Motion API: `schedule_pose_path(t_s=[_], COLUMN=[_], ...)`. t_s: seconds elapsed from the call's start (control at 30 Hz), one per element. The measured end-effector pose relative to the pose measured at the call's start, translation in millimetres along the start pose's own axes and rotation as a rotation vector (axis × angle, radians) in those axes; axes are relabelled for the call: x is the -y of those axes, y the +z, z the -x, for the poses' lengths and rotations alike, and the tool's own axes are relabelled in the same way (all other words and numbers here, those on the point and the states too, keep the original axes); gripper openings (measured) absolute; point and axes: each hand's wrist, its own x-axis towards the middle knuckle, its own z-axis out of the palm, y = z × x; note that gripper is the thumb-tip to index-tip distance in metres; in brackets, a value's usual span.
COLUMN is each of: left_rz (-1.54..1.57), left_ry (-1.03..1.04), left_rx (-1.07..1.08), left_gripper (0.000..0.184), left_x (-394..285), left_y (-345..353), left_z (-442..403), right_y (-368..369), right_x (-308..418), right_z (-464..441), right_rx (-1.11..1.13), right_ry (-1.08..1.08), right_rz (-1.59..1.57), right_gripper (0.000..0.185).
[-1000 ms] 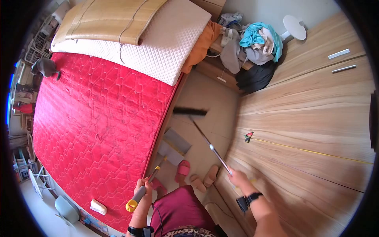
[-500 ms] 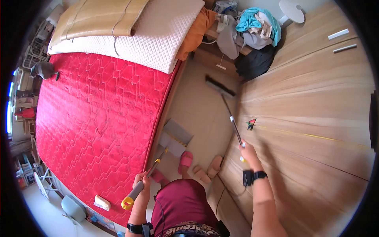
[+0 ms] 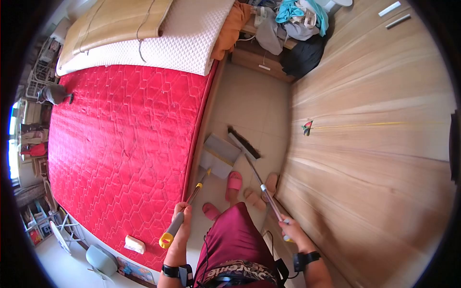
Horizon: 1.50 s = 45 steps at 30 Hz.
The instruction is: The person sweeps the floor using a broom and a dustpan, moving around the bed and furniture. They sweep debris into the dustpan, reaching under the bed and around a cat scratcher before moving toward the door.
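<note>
My left hand [image 3: 182, 214] is wrapped round the grey, yellow-ended handle of a long-handled dustpan [image 3: 218, 154]. The grey pan lies on the floor against the red bed's side. In my right hand [image 3: 291, 227] is the stick of a broom [image 3: 244, 142], its dark bristles on the tiles just beyond the pan, to the right of it. The broom head lies slanted, close to the pan's front corner. Pink slippers [image 3: 234, 184] are on my feet, below the dustpan.
A red mattress [image 3: 125, 139] fills the left side, with a white quilted pad and rolled mat at its far end. Wooden cabinet doors [image 3: 365, 158] line the right. Beige slippers [image 3: 254, 198] stand near the cabinet. Clothes [image 3: 307, 24] lie heaped on a nightstand [image 3: 257, 65].
My right hand has drawn the broom back toward me, bringing its head from near the nightstand to beside the dustpan. The dustpan stays by the bed, still in my left hand.
</note>
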Motion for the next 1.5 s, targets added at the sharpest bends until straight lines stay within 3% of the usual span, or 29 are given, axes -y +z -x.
schedule_pose_path(t_s=[0.13, 0.2, 0.27, 0.33, 0.53, 0.67, 0.77, 0.8, 0.93, 0.97, 1.03, 1.1, 1.17, 1.23, 1.27, 1.37, 1.4, 1.43, 1.5], left_rz=[0.080, 0.099, 0.099, 0.116, 0.130, 0.168, 0.183, 0.193, 0.254, 0.271, 0.248, 0.232, 0.220, 0.223, 0.226, 0.235, 0.242, 0.229, 0.209], left_ry=[-0.011, 0.004, 0.026, 0.033, 0.100, 0.086, 0.074, 0.048, -0.019, -0.027, -0.019, -0.019, -0.038, -0.094, -0.106, -0.142, -0.144, -0.146, -0.145], left_rx=[-0.051, -0.055, -0.034, -0.042, -0.018, -0.030, 0.017, 0.009, 0.006, 0.009, 0.008, -0.016, -0.060, -0.100, -0.116, -0.145, -0.147, -0.158, -0.182], left_gripper=[0.017, 0.016, 0.016, 0.016, 0.016, 0.016, 0.016, 0.016, 0.014, 0.013, 0.014, 0.014, 0.014, 0.017, 0.018, 0.020, 0.020, 0.020, 0.020], left_x=[10, 13, 16, 26, 53, 65, 79, 84, 97, 99, 103, 103, 104, 108, 110, 119, 120, 120, 117], left_y=[-13, -23, -34, -43, -68, -79, -87, -89, -89, -89, -87, -81, -74, -67, -64, -59, -57, -55, -49], left_z=[27, 39, 52, 62, 92, 111, 121, 123, 128, 131, 139, 146, 158, 165, 168, 179, 180, 183, 190], right_y=[-15, -11, 3, 36, 130, 106, 79, 73, 48, 42, 15, -8, -7, -3, 8, 36, 47, 48, 55], right_x=[5, 5, -5, -56, -105, -106, -85, -75, -53, -43, -28, -5, 37, 71, 82, 86, 77, 66, 46], right_z=[3, -23, -65, -123, -27, 33, 70, 76, 10, -20, -96, -178, -187, -196, -201, -211, -204, -214, -199], right_rx=[-0.156, -0.225, -0.275, -0.425, -0.181, 0.085, 0.079, 0.029, -0.182, -0.243, -0.263, -0.398, -0.296, -0.176, -0.270, -0.340, -0.440, -0.299, -0.264], right_ry=[-0.042, -0.145, -0.231, -0.412, -0.253, -0.111, -0.112, -0.090, -0.332, -0.369, -0.471, -0.553, -0.589, -0.572, -0.552, -0.574, -0.596, -0.552, -0.533], right_rz=[-0.046, 0.003, -0.153, 0.079, -0.088, -0.341, -0.470, -0.448, -0.245, -0.220, -0.077, 0.158, -0.095, -0.034, 0.035, 0.333, 0.368, 0.375, 0.433], right_gripper=[0.045, 0.046, 0.046, 0.045, 0.043, 0.040, 0.036, 0.038, 0.034, 0.029, 0.043, 0.040, 0.031, 0.026, 0.022, 0.026, 0.036, 0.046, 0.047])
